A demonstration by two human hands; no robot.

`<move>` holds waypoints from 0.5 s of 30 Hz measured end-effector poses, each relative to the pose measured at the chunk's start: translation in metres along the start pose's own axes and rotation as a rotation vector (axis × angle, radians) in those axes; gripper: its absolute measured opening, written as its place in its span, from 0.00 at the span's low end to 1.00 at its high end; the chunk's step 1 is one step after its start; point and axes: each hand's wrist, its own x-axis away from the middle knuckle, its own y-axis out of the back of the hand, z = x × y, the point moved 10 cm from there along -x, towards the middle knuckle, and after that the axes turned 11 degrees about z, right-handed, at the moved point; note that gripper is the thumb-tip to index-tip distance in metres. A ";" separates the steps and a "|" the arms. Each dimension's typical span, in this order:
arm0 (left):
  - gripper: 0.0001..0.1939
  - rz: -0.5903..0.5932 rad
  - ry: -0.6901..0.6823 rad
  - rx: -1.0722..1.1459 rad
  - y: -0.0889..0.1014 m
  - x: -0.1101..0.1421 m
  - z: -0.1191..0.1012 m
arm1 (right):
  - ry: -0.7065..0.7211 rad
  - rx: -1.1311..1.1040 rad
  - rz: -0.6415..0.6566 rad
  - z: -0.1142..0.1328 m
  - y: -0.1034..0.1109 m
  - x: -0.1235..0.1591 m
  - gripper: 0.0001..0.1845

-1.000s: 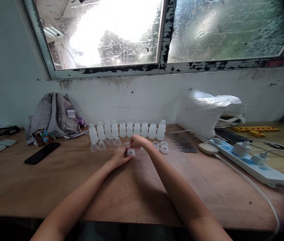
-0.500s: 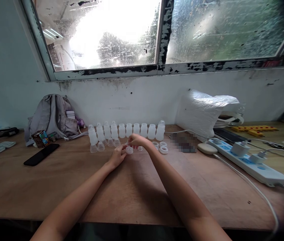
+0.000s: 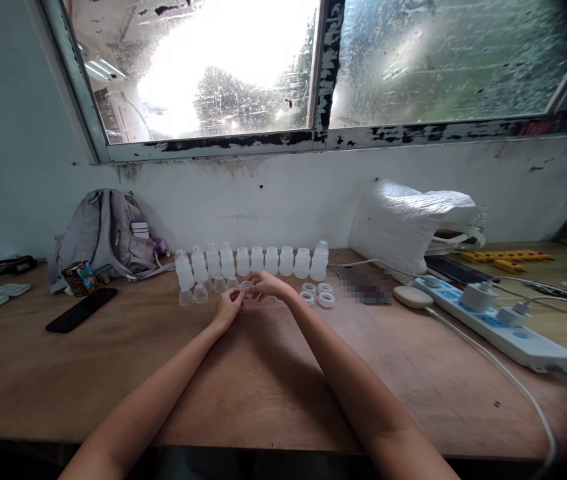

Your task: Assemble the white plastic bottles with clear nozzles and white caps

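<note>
Ring (image 3: 246, 287) between left hand (image 3: 228, 306) and right hand (image 3: 265, 285), edges partly hidden

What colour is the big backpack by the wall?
The backpack is a soft greyish purple; the head view shows it best.

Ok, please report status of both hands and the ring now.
Left hand and right hand together on clear ring. Bottles stand in row behind. Spare rings lie to the right.
</note>
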 end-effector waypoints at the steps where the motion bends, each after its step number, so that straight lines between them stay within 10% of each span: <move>1: 0.14 -0.007 -0.010 -0.010 0.001 0.000 -0.001 | 0.000 0.013 -0.027 0.000 0.001 -0.001 0.12; 15: 0.16 -0.006 -0.032 0.091 0.000 0.000 -0.001 | -0.053 0.256 -0.210 0.005 0.003 0.001 0.07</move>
